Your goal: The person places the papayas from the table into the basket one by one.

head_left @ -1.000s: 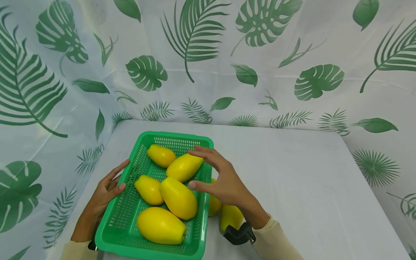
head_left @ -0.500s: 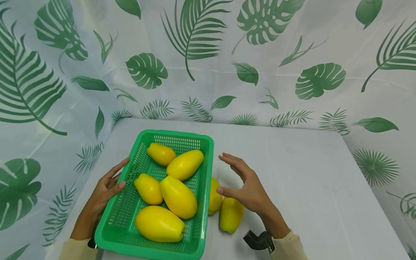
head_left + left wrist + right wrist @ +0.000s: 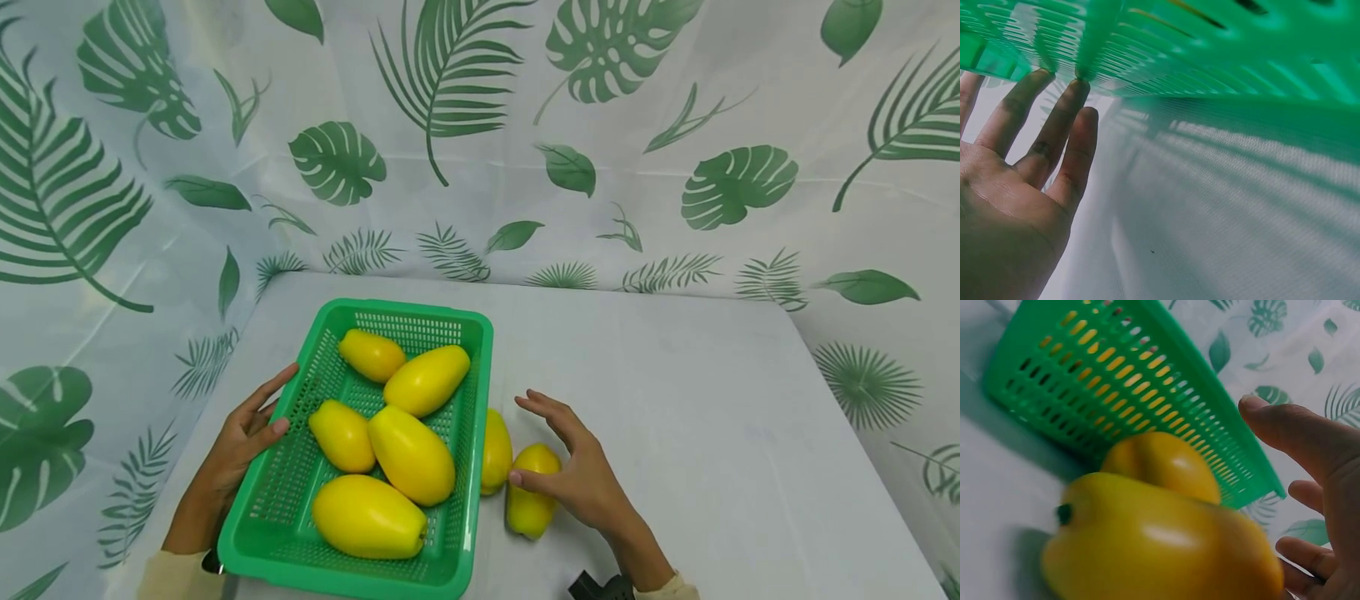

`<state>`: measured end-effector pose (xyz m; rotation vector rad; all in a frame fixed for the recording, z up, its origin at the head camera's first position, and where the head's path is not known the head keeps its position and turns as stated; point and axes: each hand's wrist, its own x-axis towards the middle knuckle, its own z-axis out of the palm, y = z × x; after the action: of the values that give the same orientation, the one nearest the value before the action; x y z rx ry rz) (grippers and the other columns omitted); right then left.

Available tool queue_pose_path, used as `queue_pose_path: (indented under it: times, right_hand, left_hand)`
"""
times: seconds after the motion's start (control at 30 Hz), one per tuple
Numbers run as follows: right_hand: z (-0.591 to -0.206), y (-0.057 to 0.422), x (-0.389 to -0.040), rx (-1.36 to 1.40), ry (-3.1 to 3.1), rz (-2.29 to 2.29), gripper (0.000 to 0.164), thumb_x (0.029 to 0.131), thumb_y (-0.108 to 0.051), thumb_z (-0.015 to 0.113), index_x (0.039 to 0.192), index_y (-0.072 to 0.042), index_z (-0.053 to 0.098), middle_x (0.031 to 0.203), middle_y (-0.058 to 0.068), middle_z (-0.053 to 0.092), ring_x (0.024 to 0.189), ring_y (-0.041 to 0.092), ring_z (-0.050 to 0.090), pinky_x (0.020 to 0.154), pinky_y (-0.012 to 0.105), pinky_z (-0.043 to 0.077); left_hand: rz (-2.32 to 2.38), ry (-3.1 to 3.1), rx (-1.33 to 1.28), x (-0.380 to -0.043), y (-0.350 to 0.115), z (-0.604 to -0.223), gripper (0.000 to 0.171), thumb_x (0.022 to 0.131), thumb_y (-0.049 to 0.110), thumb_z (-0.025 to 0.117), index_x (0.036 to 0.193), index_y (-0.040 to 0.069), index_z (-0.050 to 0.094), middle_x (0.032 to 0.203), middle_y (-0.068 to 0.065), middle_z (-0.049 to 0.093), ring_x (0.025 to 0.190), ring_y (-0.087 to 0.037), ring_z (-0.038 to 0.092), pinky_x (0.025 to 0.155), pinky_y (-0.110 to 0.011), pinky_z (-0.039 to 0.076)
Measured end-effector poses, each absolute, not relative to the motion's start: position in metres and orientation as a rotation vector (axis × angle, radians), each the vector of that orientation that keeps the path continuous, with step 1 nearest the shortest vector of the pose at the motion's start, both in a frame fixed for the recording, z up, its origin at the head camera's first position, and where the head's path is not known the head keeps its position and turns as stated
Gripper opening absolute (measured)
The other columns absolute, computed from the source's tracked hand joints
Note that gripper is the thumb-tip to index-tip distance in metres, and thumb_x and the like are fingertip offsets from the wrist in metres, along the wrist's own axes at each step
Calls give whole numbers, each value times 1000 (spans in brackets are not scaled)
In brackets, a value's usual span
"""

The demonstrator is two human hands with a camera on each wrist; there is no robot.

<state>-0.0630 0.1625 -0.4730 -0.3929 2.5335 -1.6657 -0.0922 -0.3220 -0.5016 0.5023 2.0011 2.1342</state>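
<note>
A green plastic basket [image 3: 483, 392] with slotted walls holds several yellow papayas [image 3: 411, 457]. My left hand [image 3: 242, 440] is at the basket's left side; in the left wrist view its fairly straight fingers [image 3: 1063, 134] touch the slotted wall from outside. To the right of the basket lie two more papayas: one [image 3: 495, 454] is partly hidden behind the rim, and a greener-tipped one [image 3: 529, 512] is beside it. My right hand [image 3: 588, 475] hovers over the greener-tipped papaya with thumb and fingers spread, holding nothing. In the right wrist view this papaya [image 3: 1160, 544] fills the foreground.
The white-covered table [image 3: 697, 417] extends to the right and behind the basket. A white sheet printed with green leaves [image 3: 480, 208] hangs along the back and left side. A black device [image 3: 600, 586] is strapped to my right wrist.
My right hand has moved from over the basket's right rim out to the right, then down over the greener-tipped papaya. The left hand and basket have stayed nearly still.
</note>
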Motion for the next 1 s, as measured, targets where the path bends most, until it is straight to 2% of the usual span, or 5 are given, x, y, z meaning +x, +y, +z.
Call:
queue_pose_path:
  times: [0.13, 0.23, 0.37, 0.53, 1.0]
  right_hand:
    - [-481, 161, -58, -349, 2490, -1696, 82, 81, -22, 94, 153, -32, 57, 167, 4, 45, 159, 35, 36, 124, 73, 28]
    - [-486, 160, -55, -312, 2457, -1700, 82, 80, -23, 95, 153, -34, 57, 167, 6, 44, 158, 33, 38, 127, 51, 37]
    - [-491, 158, -53, -264, 2446, -1674, 84, 79, -27, 96, 152, -39, 56, 167, 1, 44, 156, 32, 42, 117, 27, 43]
    - [-494, 157, -51, -236, 2480, -1628, 86, 76, -29, 98, 151, -40, 57, 166, 0, 46, 154, 31, 44, 117, 35, 42]
    - [-500, 163, -50, -152, 2417, -1664, 78, 77, -21, 94, 146, -35, 62, 152, -4, 62, 136, 26, 59, 103, 29, 51]
  left_hand:
    - [2145, 1990, 513, -93, -324, -503, 67, 111, 2, 45, 172, 12, 19, 163, 6, 51, 138, -8, 61, 93, -32, 63]
    - [2152, 1979, 529, -92, -323, -503, 67, 111, 1, 45, 172, 11, 18, 164, 5, 51, 139, -9, 61, 94, -32, 63]
    - [2170, 1948, 562, -92, -321, -501, 67, 111, 1, 44, 172, 10, 18, 164, 3, 51, 139, -11, 61, 94, -32, 64]
    - [2184, 1920, 588, -92, -320, -500, 66, 111, 0, 43, 172, 9, 17, 165, 2, 50, 139, -11, 61, 94, -32, 63]
    - [2189, 1914, 587, -91, -320, -501, 66, 111, -1, 42, 172, 9, 17, 165, 1, 50, 138, -11, 61, 94, -32, 63]
